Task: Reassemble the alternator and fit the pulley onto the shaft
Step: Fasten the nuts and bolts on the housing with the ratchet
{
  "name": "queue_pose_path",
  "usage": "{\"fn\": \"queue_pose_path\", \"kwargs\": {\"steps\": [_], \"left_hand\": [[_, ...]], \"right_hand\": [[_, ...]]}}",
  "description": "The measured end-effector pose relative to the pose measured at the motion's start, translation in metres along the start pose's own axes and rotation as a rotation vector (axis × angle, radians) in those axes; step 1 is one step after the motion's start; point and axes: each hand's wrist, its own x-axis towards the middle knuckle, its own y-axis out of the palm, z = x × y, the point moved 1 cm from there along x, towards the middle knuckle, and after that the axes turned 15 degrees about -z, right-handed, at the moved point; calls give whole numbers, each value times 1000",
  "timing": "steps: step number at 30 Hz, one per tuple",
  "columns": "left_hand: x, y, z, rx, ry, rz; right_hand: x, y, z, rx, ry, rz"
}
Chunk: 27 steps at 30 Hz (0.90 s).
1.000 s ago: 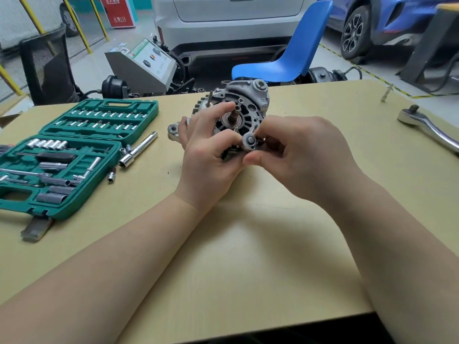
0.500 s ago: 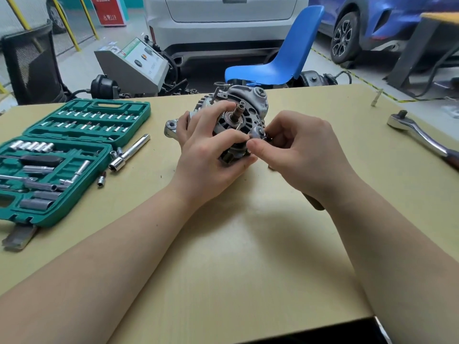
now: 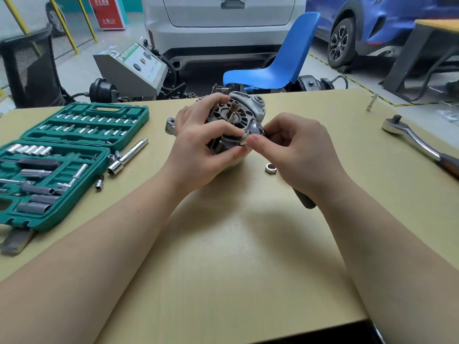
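The grey alternator stands on the table's far middle, its bare shaft pointing up toward me. My left hand wraps around its left and front side and holds it tilted. My right hand pinches a small metal fastener against the housing's lower right ear. A loose hex nut lies on the table just under my right hand. No pulley is visible in this view.
An open green socket set lies at the left, with a T-bar extension and small sockets beside it. A ratchet wrench lies at the right. A dark tool handle pokes out under my right wrist. A blue chair stands behind the table.
My right hand has shifted slightly right and down along the housing ear, uncovering the hex nut on the table. The alternator is tilted a little more upright in my left hand.
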Motion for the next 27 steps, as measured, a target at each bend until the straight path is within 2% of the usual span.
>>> {"fn": "queue_pose_path", "kwargs": {"steps": [13,21,27], "left_hand": [[-23,3,-6,71,67,-30],[-28,6,-14,54,62,-113],[-28,7,-18,30,56,-176]], "right_hand": [[-3,-6,2,-73,2,114],[-6,-1,4,157,265,150],[-8,1,5,181,357,144]]}}
